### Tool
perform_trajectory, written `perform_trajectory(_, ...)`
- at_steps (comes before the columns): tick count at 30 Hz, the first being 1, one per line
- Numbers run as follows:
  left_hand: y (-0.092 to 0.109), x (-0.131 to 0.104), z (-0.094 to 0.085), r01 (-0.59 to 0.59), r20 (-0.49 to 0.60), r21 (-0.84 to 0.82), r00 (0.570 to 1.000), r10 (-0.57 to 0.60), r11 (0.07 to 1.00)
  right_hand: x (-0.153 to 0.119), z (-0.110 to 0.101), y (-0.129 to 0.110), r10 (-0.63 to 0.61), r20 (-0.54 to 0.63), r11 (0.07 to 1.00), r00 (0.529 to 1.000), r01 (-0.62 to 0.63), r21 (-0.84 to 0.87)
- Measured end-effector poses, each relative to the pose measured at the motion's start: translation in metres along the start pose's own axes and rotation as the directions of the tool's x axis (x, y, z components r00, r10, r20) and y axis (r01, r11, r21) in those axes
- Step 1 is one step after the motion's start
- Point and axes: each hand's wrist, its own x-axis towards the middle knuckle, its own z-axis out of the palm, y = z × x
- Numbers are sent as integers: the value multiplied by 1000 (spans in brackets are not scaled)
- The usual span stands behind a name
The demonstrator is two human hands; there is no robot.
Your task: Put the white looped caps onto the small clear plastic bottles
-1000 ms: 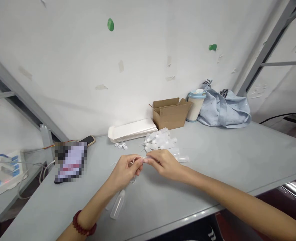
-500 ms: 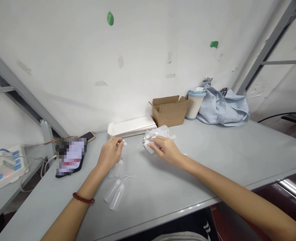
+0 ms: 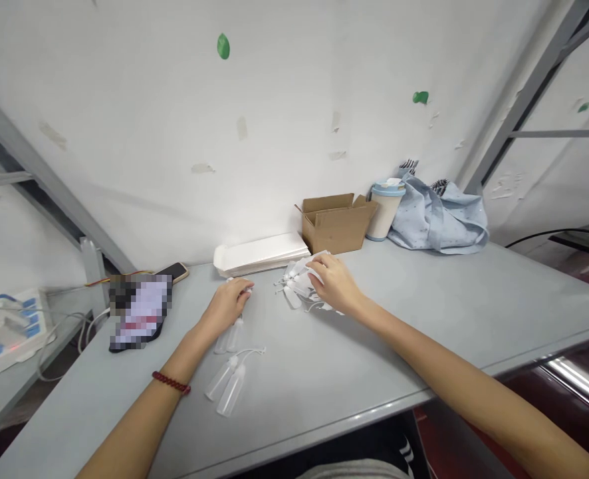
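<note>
My left hand (image 3: pixel 225 306) is closed, its fingertips pinching a small clear plastic tube (image 3: pixel 248 289) that is mostly hidden. Just below it on the table lies a pair of clear tubes (image 3: pixel 229 338), partly covered by the hand. Nearer the front edge, two more clear tubes (image 3: pixel 232 391) lie side by side with white cord loops at their tops. At the pile of clear plastic tubes (image 3: pixel 294 289), my right hand (image 3: pixel 338 285) has its thumb and fingers closed on a tube at the right side; the fingers hide most of it.
Behind the pile stand a stack of white flat boxes (image 3: pixel 264 254), an open cardboard box (image 3: pixel 337 229), a lidded cup (image 3: pixel 385 211) and a light blue bag (image 3: pixel 439 219). A phone (image 3: pixel 175 272), a blurred dark-edged item (image 3: pixel 142 313) and a power strip (image 3: pixel 15 332) are at left.
My right hand has shifted slightly right and up over the pile, uncovering more tubes at its left. My left hand has rolled a little, hiding more of its tube. The view tilted slightly.
</note>
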Motion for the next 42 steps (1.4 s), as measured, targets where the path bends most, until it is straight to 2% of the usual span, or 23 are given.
perform_trajectory(6,4,-2,-3,21,15,-11,1000,-20,1000,-2,-1,-5,-44,-66,998,997,47,46)
perform_trajectory(8,6,-2,-6,35,7,-24,999,-35,999,-5,-5,-15,-65,-101,992,993,75,103)
perform_trajectory(10,10,-3,-11,48,-5,-37,999,-48,998,-9,-13,-34,-72,-105,968,992,95,234)
perform_trajectory(11,13,-4,-14,52,-14,-44,999,-52,998,-12,-19,-47,-67,-77,935,995,89,342)
perform_trajectory(12,16,-4,-17,54,-24,-49,998,-55,997,-15,-24,-61,-65,-1,876,998,57,478)
perform_trajectory(13,19,-5,-21,54,-33,-52,998,-56,997,-18,-29,-76,-68,127,801,990,-21,598)
perform_trajectory(14,22,-6,-24,54,-44,-56,997,-56,997,-20,-33,-90,-128,253,729,959,-82,679)
perform_trajectory(15,25,-7,-26,53,-54,-62,997,-56,997,-23,-35,-104,-212,329,689,920,-98,718)
perform_trajectory(16,28,-8,-29,52,-67,-69,996,-57,996,-25,-35,-116,-286,367,696,885,-71,715)
perform_trajectory(18,33,-9,-31,50,-88,-88,994,-58,995,-28,-30,-133,-422,430,772,798,68,631)
perform_trajectory(20,35,-10,-32,49,-103,-111,993,-60,993,-31,-19,-142,-471,476,826,743,181,535)
perform_trajectory(24,38,-11,-32,47,-121,-144,991,-64,988,-39,-5,-142,-457,500,869,735,248,428)
perform_trajectory(31,50,-12,-36,80,-118,-203,987,-106,976,-44,-16,-114,-505,450,856,737,362,368)
perform_trajectory(39,59,-14,-37,155,-41,-317,984,-176,936,-37,-6,-80,-464,376,868,802,326,375)
perform_trajectory(42,62,-15,-37,182,-3,-357,981,-196,916,-37,-3,-70,-484,359,854,798,341,392)
